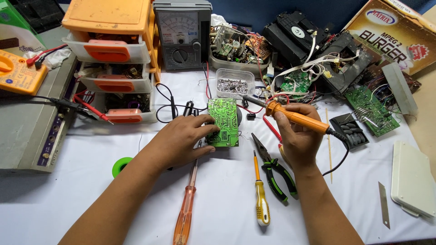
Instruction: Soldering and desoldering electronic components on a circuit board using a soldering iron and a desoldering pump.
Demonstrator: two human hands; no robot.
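Just right of the green circuit board (223, 122), which the left hand (184, 140) pins with its grip closed on the edge, the right hand (297, 136), its grip wrapped around the orange soldering iron (297, 117), aims the tip leftward at the board's top corner.

Bright, even light w/ soft shadows under the forearms and tools on the white table (227, 199). Sharp focus throughout, no motion blur. Slight wide-angle bend at edges; top corners a bit dimmer.

Two screwdrivers lie on the bench: an orange one (185, 213) and a yellow one (260, 199). One pair of green-handled pliers (274, 167), one orange soldering iron (297, 117), three loose green circuit boards (224, 122) (371, 109) (295, 81), two meters (182, 34) (16, 72), one drawer unit (113, 54) with three drawers.
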